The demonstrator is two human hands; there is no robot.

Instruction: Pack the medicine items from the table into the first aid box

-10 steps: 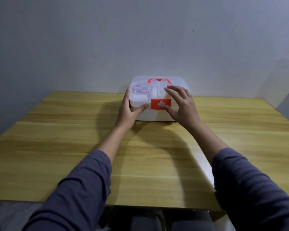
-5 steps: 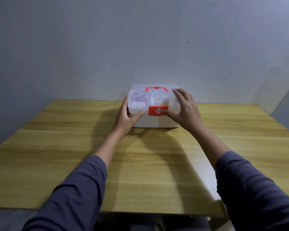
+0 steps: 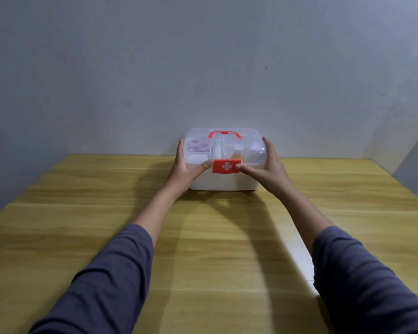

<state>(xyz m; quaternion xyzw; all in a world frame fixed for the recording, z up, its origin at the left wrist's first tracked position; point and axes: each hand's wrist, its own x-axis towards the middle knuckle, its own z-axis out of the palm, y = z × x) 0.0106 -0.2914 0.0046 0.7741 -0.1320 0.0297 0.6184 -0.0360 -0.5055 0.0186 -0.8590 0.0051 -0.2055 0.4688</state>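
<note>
A white first aid box (image 3: pixel 223 182) with a clear lid, a red handle and a red latch bearing a white cross stands at the far edge of the wooden table (image 3: pixel 203 249), against the wall. Its lid is down. Through the lid I see small bottles, purple caps and white items inside. My left hand (image 3: pixel 187 168) clasps the box's left end, thumb beside the latch. My right hand (image 3: pixel 266 168) clasps the right end, thumb touching the latch's other side.
A grey wall stands right behind the box. The wooden table stretches wide on both sides, with its near edge close to my body. My dark blue sleeves reach in from the bottom of the view.
My right hand has slid from the lid's top to the box's right side. The box has been pushed farther away toward the wall. My left hand keeps its hold.
</note>
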